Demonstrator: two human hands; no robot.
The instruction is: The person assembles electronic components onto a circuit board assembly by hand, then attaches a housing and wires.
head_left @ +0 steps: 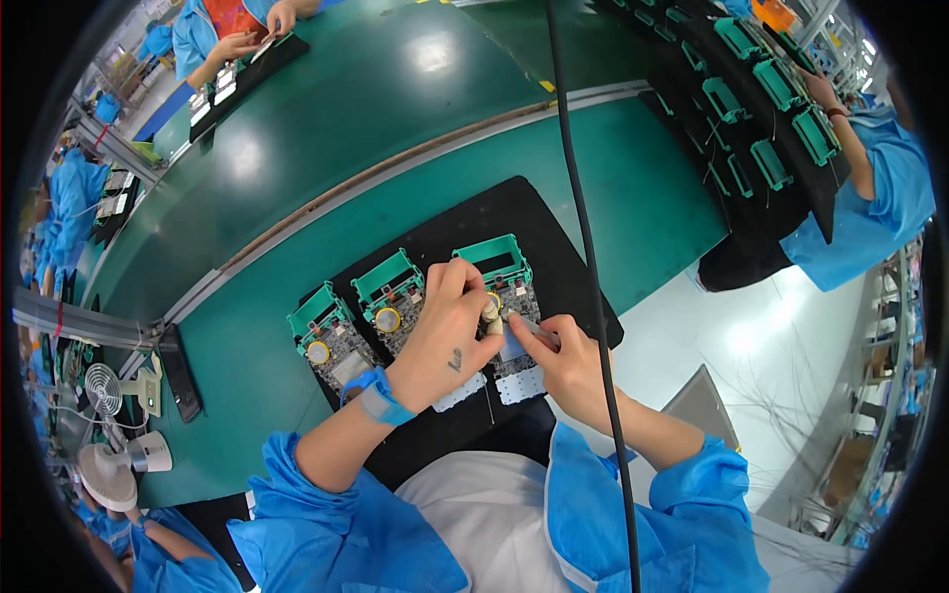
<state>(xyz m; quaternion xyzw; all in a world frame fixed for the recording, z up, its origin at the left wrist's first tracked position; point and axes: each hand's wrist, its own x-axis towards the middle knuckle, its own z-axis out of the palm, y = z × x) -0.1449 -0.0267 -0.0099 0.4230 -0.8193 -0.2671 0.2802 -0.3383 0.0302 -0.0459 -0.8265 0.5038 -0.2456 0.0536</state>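
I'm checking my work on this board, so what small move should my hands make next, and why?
Probably ease the tweezers in the right hand down onto the rightmost circuit board. Their tip already sits close beside the small cylindrical tool that the left hand pinches over that board, while the other two boards lie untouched on the black mat.

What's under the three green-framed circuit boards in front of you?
A black mat lies under the three boards, itself on the green bench. The left hand and right hand cover its middle.
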